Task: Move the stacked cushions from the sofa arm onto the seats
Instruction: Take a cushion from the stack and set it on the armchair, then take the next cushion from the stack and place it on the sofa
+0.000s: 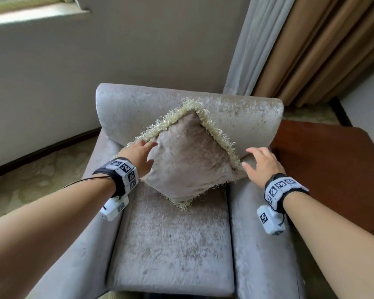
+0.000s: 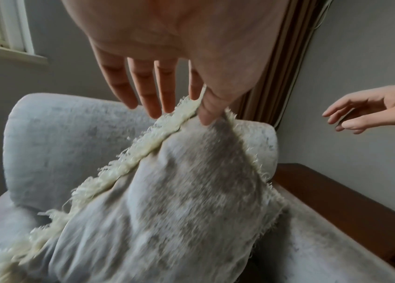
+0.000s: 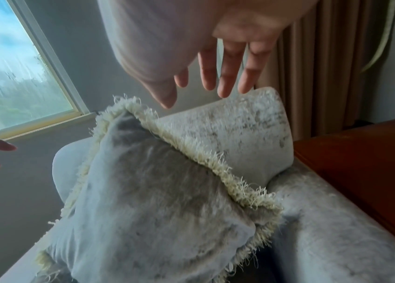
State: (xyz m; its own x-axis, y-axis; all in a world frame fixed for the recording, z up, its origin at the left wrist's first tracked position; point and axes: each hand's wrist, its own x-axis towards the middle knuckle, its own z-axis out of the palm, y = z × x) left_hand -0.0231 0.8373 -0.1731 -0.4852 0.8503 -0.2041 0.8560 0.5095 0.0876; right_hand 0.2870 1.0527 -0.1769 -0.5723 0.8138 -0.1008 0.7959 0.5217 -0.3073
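Observation:
A beige velvet cushion (image 1: pixel 188 156) (image 2: pixel 167 191) (image 3: pixel 155 191) with a cream fringe stands on one corner on the grey armchair seat (image 1: pixel 173 234) and leans against the backrest (image 1: pixel 134 106). My left hand (image 1: pixel 143 152) (image 2: pixel 182 107) is at the cushion's upper left edge, fingers straight, with the thumb touching the fabric by the fringe. My right hand (image 1: pixel 259 162) (image 3: pixel 195 99) hovers with spread fingers just right of the cushion's right corner, over the right sofa arm (image 1: pixel 259 244), holding nothing. No other cushion is in view.
A dark wooden table (image 1: pixel 333 169) butts against the chair's right side. Curtains (image 1: pixel 311 50) hang behind it, and a window (image 3: pixel 17 76) is on the wall to the left. Patterned carpet (image 1: pixel 30 180) lies left of the chair.

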